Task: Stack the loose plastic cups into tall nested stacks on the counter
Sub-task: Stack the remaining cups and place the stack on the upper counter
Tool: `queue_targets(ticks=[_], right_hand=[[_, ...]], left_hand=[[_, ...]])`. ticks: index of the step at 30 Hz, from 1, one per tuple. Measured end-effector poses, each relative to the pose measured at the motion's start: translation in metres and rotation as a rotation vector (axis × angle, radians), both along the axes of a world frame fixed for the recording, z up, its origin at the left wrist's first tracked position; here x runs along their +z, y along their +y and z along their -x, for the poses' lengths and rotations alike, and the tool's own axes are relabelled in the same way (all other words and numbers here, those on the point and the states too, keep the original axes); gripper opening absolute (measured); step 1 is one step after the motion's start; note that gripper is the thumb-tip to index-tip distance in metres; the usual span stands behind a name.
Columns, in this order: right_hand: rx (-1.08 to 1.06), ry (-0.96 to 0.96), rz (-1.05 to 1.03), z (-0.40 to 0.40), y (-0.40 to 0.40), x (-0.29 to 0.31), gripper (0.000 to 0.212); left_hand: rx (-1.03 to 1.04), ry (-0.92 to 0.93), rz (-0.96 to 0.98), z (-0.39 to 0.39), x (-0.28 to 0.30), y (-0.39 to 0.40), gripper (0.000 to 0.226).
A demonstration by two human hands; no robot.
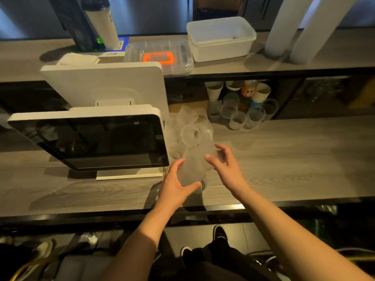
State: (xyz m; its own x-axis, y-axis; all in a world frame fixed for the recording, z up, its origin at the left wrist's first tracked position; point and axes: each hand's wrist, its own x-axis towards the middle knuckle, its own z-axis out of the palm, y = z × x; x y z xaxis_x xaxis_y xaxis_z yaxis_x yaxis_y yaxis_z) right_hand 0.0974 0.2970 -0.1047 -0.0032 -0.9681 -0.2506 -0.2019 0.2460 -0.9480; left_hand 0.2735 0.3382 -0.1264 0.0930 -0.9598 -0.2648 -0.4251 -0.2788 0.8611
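I am in the middle of nesting. My left hand [176, 184] is curled round the lower end of a short stack [191, 169] of frosted cups, which I hold tilted just above the counter [284, 159], its open end pointing up and away from me. My right hand [224, 165] is at that far end with thumb and fingers bent round a cup [213, 154]; the plastic is blurred and see-through, so I cannot tell whether this 1 cup is already seated in the stack or only at its mouth. Beyond my hands lies the loose pile [191, 128], cups on their sides beside the screen [97, 138], and further back a cluster [241, 114] of cups lies with mouths toward me under the shelf [223, 67]. Judging by that, most of the work is left. Next, I reckon, the cup must be lined up with the stack's axis and pushed home, with my left hand steady against the push. Then my right hand lets go and reaches to the pile for another.
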Motion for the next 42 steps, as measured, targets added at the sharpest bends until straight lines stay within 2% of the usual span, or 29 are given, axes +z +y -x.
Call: queue_targets(ticks=[4,8,15,24,26,28,33,35,39,42], right_hand=[[0.143,0.11,0.106,0.0,0.006,0.013,0.062],[0.178,0.112,0.136,-0.008,0.009,0.02,0.061],[0.173,0.082,0.116,-0.019,0.007,0.023,0.058],[0.091,-0.051,0.049,-0.033,0.01,0.02,0.05],[0.105,-0.054,0.052,-0.033,0.009,0.022,0.051],[0.149,-0.022,0.089,-0.031,0.007,0.024,0.054],[0.224,0.012,0.13,-0.026,0.004,0.024,0.054],[0.263,-0.006,0.12,-0.026,0.002,0.024,0.057],[0.395,0.008,0.052,-0.031,0.0,0.018,0.08],[0.451,-0.022,-0.01,-0.031,-0.001,0.01,0.075]], left_hand=[[-0.002,0.017,0.074,-0.002,0.012,-0.001,0.079],[-0.019,-0.016,0.119,-0.01,0.024,-0.001,0.082],[-0.069,-0.076,0.15,-0.021,0.034,0.002,0.084],[-0.091,-0.072,0.171,-0.033,0.035,0.009,0.086],[-0.084,0.004,0.149,-0.035,0.035,0.008,0.083],[-0.052,0.179,0.09,-0.038,0.034,0.005,0.082],[-0.024,0.421,-0.005,-0.04,0.036,-0.004,0.091],[-0.014,0.462,0.006,-0.036,0.037,-0.006,0.088],[0.035,0.498,0.021,-0.029,0.035,-0.01,0.082],[0.063,0.504,0.001,-0.026,0.028,-0.012,0.086]])
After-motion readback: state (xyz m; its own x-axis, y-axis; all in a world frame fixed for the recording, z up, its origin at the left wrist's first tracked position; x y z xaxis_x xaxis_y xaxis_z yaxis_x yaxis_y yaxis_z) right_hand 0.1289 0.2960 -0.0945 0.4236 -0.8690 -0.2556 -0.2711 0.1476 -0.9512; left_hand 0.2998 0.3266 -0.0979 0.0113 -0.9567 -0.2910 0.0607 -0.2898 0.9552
